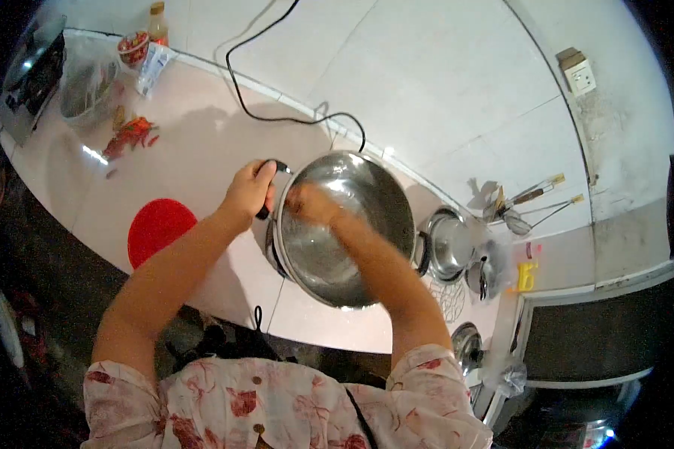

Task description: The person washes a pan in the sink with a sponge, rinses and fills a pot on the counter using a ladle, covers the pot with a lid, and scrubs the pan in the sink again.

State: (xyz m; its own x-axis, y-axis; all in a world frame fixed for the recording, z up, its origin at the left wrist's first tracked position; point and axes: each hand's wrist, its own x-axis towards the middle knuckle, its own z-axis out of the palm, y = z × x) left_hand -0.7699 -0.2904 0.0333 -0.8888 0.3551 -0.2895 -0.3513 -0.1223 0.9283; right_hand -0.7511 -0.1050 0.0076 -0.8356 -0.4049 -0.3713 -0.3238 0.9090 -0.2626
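Observation:
A large stainless steel pot (322, 262) with black side handles stands on the counter, its shiny inside facing up. My left hand (251, 193) is closed around the pot's left handle (262, 212). Inside the pot, near its left wall, is my right hand (311, 205). Motion blurs its fingers, so whether they hold anything does not show. A smaller steel bowl (447, 243) sits just right of the pot, close to the other handle (424, 253).
A red round mat (157, 230) lies left of the pot. Further left are red chillies (133, 135), a clear plastic tub (88, 93), a bowl of red pieces (133, 48) and a bottle (158, 24). A black cable (258, 117) runs down behind the pot. Strainers (517, 213) stand at the right.

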